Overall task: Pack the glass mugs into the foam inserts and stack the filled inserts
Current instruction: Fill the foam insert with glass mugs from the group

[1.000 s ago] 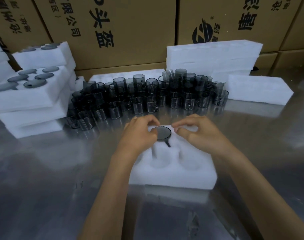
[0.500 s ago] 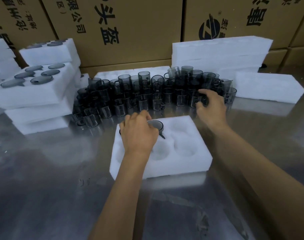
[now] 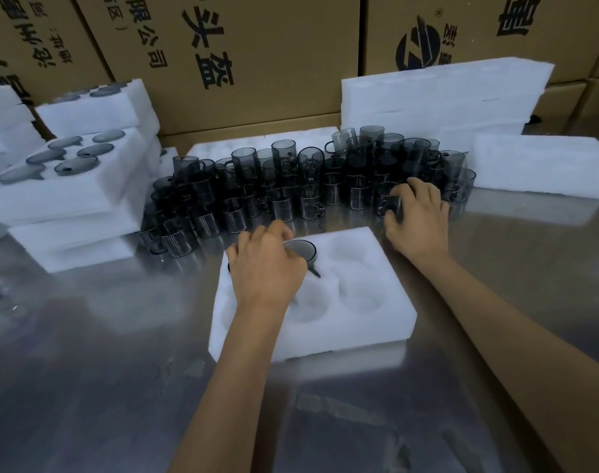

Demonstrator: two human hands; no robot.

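While the left hand [image 3: 265,268] rests, fingers curled, on the one mug [image 3: 301,250] seated in the foam insert [image 3: 325,322], whose other visible pockets are empty, the right hand [image 3: 415,216] apparently grips another among the loose mugs [image 3: 291,186] beside filled stacks [image 3: 62,186].

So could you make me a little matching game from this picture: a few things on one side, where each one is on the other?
Things:
1. left hand
2. right hand
3. filled insert
4. cardboard boxes

Places:
A. behind everything
B. top of the stack at the left
C. over the front foam insert
D. on a mug at the loose mugs' near edge

Pairs: 1-C, 2-D, 3-B, 4-A
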